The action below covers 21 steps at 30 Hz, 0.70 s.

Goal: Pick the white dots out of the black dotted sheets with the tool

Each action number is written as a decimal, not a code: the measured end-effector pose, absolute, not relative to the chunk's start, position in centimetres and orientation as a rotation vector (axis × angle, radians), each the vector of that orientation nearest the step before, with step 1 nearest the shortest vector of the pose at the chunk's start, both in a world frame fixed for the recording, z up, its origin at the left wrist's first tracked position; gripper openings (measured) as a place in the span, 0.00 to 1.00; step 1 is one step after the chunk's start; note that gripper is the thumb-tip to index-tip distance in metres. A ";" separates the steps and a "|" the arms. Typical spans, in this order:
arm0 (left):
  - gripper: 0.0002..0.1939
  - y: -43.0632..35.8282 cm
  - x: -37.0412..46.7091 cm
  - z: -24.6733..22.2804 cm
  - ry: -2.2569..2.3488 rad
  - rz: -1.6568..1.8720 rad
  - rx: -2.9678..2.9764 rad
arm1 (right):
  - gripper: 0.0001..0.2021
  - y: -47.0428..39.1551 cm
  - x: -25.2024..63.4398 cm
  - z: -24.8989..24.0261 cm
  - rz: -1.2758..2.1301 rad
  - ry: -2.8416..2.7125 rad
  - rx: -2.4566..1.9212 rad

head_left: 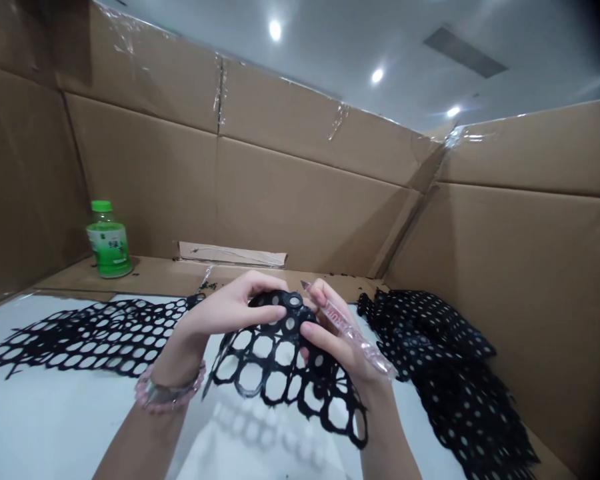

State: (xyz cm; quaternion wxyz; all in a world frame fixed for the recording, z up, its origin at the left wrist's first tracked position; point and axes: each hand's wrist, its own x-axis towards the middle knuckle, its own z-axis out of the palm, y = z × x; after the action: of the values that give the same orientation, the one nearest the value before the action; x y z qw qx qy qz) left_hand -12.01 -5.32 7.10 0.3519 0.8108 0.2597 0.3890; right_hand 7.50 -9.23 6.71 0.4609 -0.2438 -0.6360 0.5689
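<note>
A piece of black fabric full of round holes [275, 347] is held up in front of me, its lower edge hanging in a loose curve. My left hand [245, 303] grips the upper left of it, thumb lying on the front. Between the fingers of my right hand [337, 333] is a slim tool with a clear, pinkish handle [347, 327] and red lettering; its dark pointed tip aims up and left. The same hand's thumb also presses on the fabric. The fingers behind the cloth are mostly hidden.
Another black open-mesh piece [125, 337] lies flat on the white surface [40, 413] at left. Dotted black fabric [445, 360] is heaped at right. A green-capped bottle [109, 243] stands back left. Cardboard walls [300, 193] enclose the area, with a cardboard strip [233, 255] at the back.
</note>
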 end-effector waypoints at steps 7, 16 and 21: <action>0.13 -7.3 -9.3 7.5 0.954 1.755 2.295 | 0.20 -9.7 7.6 6.7 0.981 -1.417 -0.825; 0.17 -5.9 -8.0 6.1 0.922 1.535 2.195 | 0.18 -11.3 9.6 7.7 0.642 -1.404 -0.740; 0.13 -0.8 -5.3 2.0 1.035 1.390 2.051 | 0.14 -12.7 11.8 8.5 0.631 -1.272 -0.760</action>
State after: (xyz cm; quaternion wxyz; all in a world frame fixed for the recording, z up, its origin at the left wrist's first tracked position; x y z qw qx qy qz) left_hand -5.31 -0.80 2.04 0.2263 0.7439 0.3755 0.5044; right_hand 11.79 -12.70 8.47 0.6931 -0.3403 -0.5693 0.2825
